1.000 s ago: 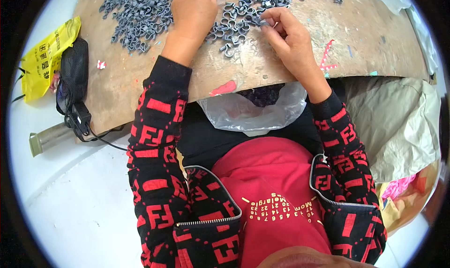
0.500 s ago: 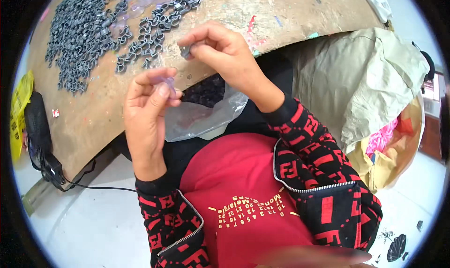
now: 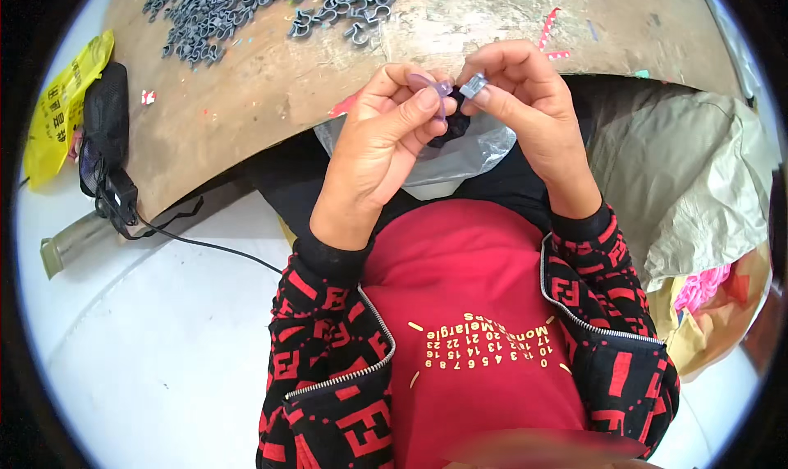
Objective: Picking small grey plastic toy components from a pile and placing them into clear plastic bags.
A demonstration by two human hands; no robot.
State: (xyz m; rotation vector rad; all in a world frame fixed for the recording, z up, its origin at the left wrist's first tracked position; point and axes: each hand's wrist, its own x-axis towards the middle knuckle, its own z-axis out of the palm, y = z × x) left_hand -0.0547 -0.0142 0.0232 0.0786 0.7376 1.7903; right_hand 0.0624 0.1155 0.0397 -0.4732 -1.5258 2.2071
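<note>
My left hand (image 3: 373, 141) pinches a translucent purple plastic piece (image 3: 442, 87) between thumb and fingers. Close to it on the right, my right hand (image 3: 538, 112) grips a small grey plastic clip (image 3: 474, 85) by thumb and fingertips. The two pieces face each other with a narrow gap between them. Just beneath the hands, a clear plastic bag (image 3: 472, 159) with dark small pieces inside sits over my lap, partly hidden by my fingers. Beyond the hands, a smaller cluster of grey curved clips (image 3: 353, 9) lies on the table beside a large pile of them (image 3: 217, 13).
The worn brown table (image 3: 254, 91) has a curved-looking near edge. At its left end are a yellow plastic bag (image 3: 66, 112) and a black mesh pouch (image 3: 107, 112) with a black cable (image 3: 205, 250). On the right, pale grey-green cloth (image 3: 681, 173) lies over a tan sack (image 3: 718, 329) holding pink material.
My hands have come together, bringing the grey clip up beside the purple piece. The whole view has shifted, so the table and clip pile now appear higher and farther right.
</note>
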